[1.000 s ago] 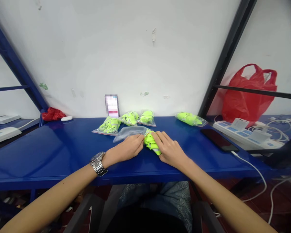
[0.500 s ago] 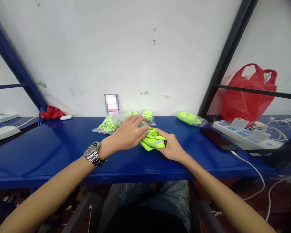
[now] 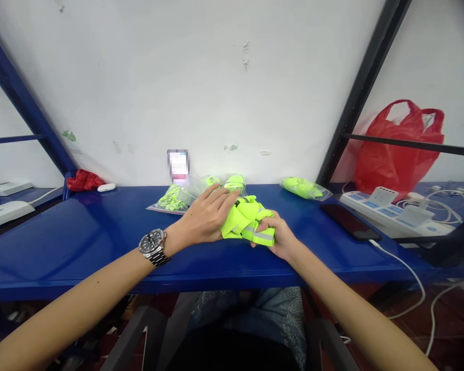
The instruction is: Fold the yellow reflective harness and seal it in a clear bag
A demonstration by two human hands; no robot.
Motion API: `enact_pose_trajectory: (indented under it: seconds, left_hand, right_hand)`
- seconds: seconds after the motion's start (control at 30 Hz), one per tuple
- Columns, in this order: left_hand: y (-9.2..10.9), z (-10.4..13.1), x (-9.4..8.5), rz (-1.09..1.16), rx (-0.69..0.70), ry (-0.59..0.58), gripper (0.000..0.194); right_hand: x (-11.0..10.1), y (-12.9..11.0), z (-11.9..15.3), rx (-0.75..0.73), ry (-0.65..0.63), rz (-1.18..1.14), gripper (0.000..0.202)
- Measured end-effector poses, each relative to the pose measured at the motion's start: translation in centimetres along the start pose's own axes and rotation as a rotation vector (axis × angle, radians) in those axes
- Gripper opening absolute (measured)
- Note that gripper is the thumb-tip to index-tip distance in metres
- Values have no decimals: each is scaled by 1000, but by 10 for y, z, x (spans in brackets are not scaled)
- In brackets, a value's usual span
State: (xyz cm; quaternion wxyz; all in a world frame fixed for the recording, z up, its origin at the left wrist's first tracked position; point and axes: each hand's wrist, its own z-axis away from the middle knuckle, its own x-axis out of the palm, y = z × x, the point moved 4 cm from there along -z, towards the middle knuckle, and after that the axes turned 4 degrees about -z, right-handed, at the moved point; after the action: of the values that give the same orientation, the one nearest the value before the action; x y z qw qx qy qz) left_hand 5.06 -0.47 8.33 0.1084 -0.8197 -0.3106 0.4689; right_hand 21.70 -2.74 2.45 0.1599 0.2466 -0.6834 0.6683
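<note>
A folded neon-yellow cloth bundle (image 3: pixel 244 222) with grey reflective strips is held between my hands above the blue table (image 3: pixel 112 247). My right hand (image 3: pixel 277 234) grips its right end, fingers curled over the edge. My left hand (image 3: pixel 209 214), with a watch at the wrist, lies against the bundle's left side, its fingers extended and close together; the thumb is hidden. Behind my left hand, clear plastic bags (image 3: pixel 170 200) hold more neon-yellow material. Another bagged yellow bundle (image 3: pixel 301 188) lies at the back right.
A phone with a lit screen (image 3: pixel 178 166) leans on the wall. On the right are a dark phone (image 3: pixel 348 221) with a white cable, a power strip (image 3: pixel 394 214) and a red plastic bag (image 3: pixel 396 154). A white case (image 3: pixel 106 187) lies back left.
The yellow bundle is turned and shows more of its folded face and strips. My right fingers have come over its front edge; my left hand has shifted slightly and flattened against it.
</note>
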Motion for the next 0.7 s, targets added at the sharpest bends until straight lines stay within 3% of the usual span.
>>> enact_pose_trajectory:
  seconds: [0.07, 0.17, 0.47, 0.7]
  left_hand:
    - [1, 1, 4, 5, -5, 36, 63]
    - [5, 2, 12, 18, -1, -4, 60]
    - [16, 4, 27, 92, -43, -143, 100]
    - [16, 2, 29, 150, -64, -142, 101]
  right_hand:
    - [0, 1, 0, 15, 14, -8, 33]
    - [-1, 3, -1, 13, 56, 7, 31]
    - [-2, 14, -2, -40, 352, 27, 27]
    - [7, 18, -2, -152, 432, 41, 17]
